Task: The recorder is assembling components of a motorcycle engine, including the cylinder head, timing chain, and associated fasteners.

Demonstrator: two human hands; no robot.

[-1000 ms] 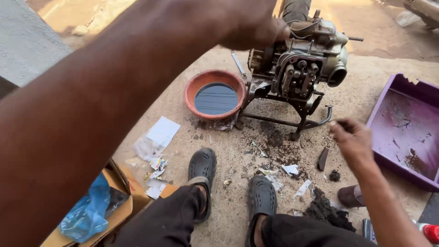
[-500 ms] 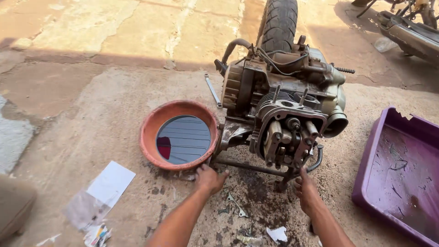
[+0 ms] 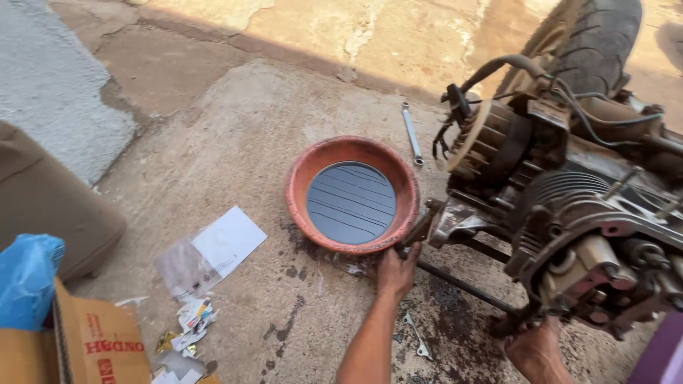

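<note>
The person is working outdoors on a stained, cracked concrete floor (image 3: 235, 135) in warm sunlight. The left hand (image 3: 395, 272) is reaching to the metal stand (image 3: 455, 281) under the engine (image 3: 569, 206), fingers curled on its end beside the orange basin (image 3: 352, 193) holding dark liquid. The right hand (image 3: 537, 352) is sitting beneath the engine; whether its fingers are gripping cannot be told. A wrench (image 3: 411, 133) is lying beyond the basin, papers (image 3: 210, 250) and a cardboard box (image 3: 92, 341) lying nearer.
</note>
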